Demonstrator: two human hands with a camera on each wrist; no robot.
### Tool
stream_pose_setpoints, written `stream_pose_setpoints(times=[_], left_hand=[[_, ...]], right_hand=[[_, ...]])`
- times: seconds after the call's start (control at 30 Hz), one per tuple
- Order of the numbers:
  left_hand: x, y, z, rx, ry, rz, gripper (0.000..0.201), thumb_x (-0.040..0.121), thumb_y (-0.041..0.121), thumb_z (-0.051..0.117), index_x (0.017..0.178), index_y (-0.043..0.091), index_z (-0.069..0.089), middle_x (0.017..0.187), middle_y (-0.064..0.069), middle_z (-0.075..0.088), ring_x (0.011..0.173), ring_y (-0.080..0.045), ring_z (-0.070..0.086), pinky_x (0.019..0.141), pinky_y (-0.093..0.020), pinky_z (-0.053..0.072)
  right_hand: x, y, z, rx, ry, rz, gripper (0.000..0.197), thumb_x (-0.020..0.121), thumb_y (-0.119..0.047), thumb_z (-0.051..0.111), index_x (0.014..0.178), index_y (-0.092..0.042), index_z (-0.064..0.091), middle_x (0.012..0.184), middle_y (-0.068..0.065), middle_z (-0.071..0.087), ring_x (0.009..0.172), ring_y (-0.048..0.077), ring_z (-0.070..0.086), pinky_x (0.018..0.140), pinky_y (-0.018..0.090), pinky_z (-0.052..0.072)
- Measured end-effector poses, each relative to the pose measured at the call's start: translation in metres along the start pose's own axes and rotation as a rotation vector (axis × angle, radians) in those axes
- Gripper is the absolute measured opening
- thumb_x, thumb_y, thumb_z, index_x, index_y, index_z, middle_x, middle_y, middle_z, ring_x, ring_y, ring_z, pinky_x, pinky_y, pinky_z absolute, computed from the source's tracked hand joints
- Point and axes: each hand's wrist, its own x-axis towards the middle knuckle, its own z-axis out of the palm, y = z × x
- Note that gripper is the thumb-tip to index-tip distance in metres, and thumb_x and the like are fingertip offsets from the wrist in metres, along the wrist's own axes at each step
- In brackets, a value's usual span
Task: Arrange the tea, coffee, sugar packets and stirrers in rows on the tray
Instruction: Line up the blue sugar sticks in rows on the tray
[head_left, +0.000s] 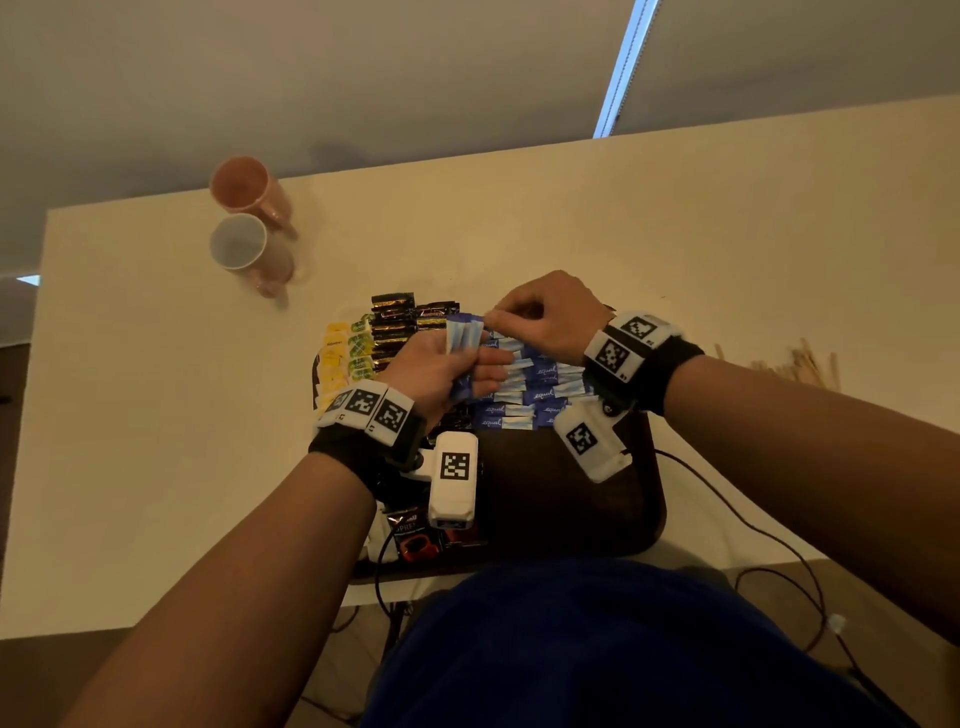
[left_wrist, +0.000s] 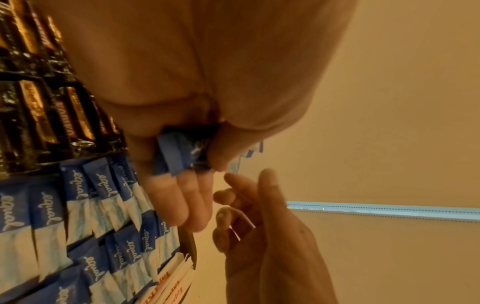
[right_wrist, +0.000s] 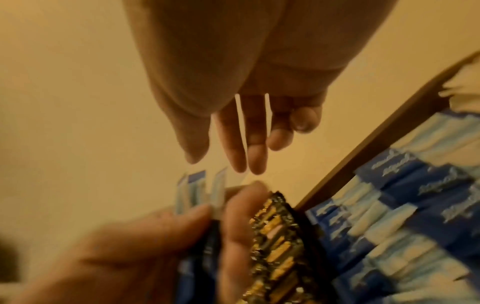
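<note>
At the near edge of the tabletop (head_left: 156, 441), a dark tray (head_left: 550, 499) carries rows of packets. Above it the left hand (head_left: 441, 371) holds a small bunch of blue sugar packets (head_left: 464, 335), fingers and thumb curled round them in a closed grip. The right hand (head_left: 545, 322) reaches in from the right, its fingertips meeting the top of that bunch; whether its grip has one pinched is unclear. Below lie blue sugar rows (head_left: 524, 395), dark coffee sachets (head_left: 395, 325) and yellow tea bags (head_left: 335, 358). Wooden stirrers (head_left: 800, 364) lie right of the tray. Farther off stand two mugs (head_left: 249, 223).
</note>
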Motion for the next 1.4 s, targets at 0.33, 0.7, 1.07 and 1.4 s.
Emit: stream_pose_setpoints(times=[0.33,0.7,1.07,1.4], left_hand=[[-0.001,0.002,0.008,0.019,-0.076,-0.084,0.027,0.107,0.014,0.037,0.122,0.001,0.056,0.094,-0.016,0.073,0.083,-0.025,0.072,0.077,-0.039,0.062],[0.007,0.002,0.012,0.132,-0.036,-0.071,0.025,0.105,0.02,0.044,0.103,0.004,0.063,0.075,-0.008,0.067,0.058,-0.015,0.062,0.051,-0.021,0.053],[0.024,0.0,0.008,0.34,0.104,0.105,0.026,0.105,0.018,0.044,0.091,0.009,0.064,0.066,-0.007,0.064,0.042,-0.009,0.047,0.038,-0.019,0.036],[0.028,-0.003,-0.005,0.309,0.234,0.07,0.031,0.107,0.021,0.039,0.09,0.011,0.063,0.066,-0.002,0.056,0.047,-0.011,0.045,0.04,-0.019,0.033]], right_hand=[[-0.012,-0.002,-0.007,0.553,0.04,0.256,0.01,0.084,-0.013,0.073,0.078,-0.005,0.069,0.068,0.01,0.067,0.056,0.022,0.053,0.048,0.026,0.044],[-0.015,0.003,-0.01,0.591,0.028,0.323,0.012,0.08,-0.015,0.078,0.086,-0.008,0.071,0.068,0.008,0.067,0.056,0.015,0.056,0.051,0.026,0.047],[-0.011,0.009,-0.042,0.152,-0.212,0.19,0.01,0.08,-0.009,0.076,0.09,-0.01,0.075,0.073,0.002,0.072,0.054,0.0,0.061,0.052,0.011,0.046],[0.012,0.062,-0.027,-0.313,-0.146,0.416,0.008,0.082,-0.011,0.07,0.086,-0.009,0.077,0.086,0.004,0.073,0.079,0.018,0.067,0.066,0.028,0.054]])
